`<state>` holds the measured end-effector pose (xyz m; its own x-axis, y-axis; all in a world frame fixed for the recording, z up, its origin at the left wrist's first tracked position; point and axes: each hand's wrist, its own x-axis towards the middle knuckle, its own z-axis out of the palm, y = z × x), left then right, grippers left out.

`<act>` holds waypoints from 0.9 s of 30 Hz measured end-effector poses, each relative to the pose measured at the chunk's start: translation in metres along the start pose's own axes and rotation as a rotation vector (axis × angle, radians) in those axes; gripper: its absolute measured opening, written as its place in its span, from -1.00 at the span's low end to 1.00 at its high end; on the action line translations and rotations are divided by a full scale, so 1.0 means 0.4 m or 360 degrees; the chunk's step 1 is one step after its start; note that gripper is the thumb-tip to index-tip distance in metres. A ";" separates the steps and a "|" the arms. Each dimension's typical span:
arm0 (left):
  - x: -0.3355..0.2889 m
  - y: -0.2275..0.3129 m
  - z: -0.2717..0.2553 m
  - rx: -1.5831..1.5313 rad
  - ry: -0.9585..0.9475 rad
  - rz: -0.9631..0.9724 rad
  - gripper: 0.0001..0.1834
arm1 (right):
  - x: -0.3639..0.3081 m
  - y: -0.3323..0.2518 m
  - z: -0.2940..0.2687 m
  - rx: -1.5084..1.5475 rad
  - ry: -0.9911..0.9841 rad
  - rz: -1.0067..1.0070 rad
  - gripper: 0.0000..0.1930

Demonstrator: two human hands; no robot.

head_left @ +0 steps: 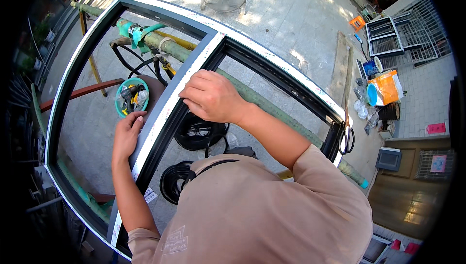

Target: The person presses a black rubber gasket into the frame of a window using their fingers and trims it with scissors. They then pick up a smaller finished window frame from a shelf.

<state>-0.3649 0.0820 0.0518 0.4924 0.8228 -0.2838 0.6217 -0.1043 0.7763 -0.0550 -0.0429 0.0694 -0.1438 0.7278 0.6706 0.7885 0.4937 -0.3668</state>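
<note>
touching one frame [156,128]: one left hand [128,136], one right hand [211,96]; fingers bunched, pinch unclear

Window frame [199,62], centre: we record dark grey profiles, white facing strips flecked with small red and blue marks, black inner channels.
Pole [274,110] beyond it: mottled green.
Cloth wrap [140,35], far left: turquoise-green.
Bar [73,98], left: red-brown.
Basin [118,105], left: turquoise; we note a black-and-yellow tool [128,97] inside.
Coiled strips [177,179], near: black.
T-shirt [272,210], near: plain brownish tan, pale print at its left.
Paving [291,26], far: light grey, sun-dappled.
Stool [357,23], far right: orange.
Bag [390,88], right: we list orange and white.
Paper [436,128], right: bright pink.
Wall [421,111], right: pale grey, brick-patterned.
</note>
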 end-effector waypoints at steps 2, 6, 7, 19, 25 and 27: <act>0.001 -0.009 -0.007 0.0044 -0.0050 -0.0028 -0.67 | 0.095 -0.010 0.055 0.0064 -0.0005 -0.0171 -0.81; 0.006 -0.043 -0.010 0.0016 -0.0098 -0.0033 -0.64 | 0.212 0.011 0.179 0.0018 -0.0511 0.0252 -0.67; 0.003 -0.036 -0.011 0.0033 -0.0093 -0.0039 -0.64 | 0.232 0.011 0.196 -0.0026 -0.0781 0.0477 -0.63; 0.005 -0.044 -0.008 0.0156 -0.0075 -0.0051 -0.56 | 0.258 0.027 0.233 -0.0094 -0.0966 0.0746 -0.58; -0.002 -0.031 -0.016 0.0162 -0.0100 -0.0112 -0.58 | 0.266 0.016 0.226 -0.0012 -0.0859 0.0740 -0.62; 0.000 -0.035 -0.020 0.0130 -0.0151 -0.0121 -0.60 | 0.272 0.006 0.219 -0.0012 -0.0866 0.0773 -0.63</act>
<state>-0.3785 0.0881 0.0455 0.4948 0.7739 -0.3953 0.7051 -0.0916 0.7032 -0.1210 0.0791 0.0851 -0.0522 0.9985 0.0169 0.8428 0.0532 -0.5357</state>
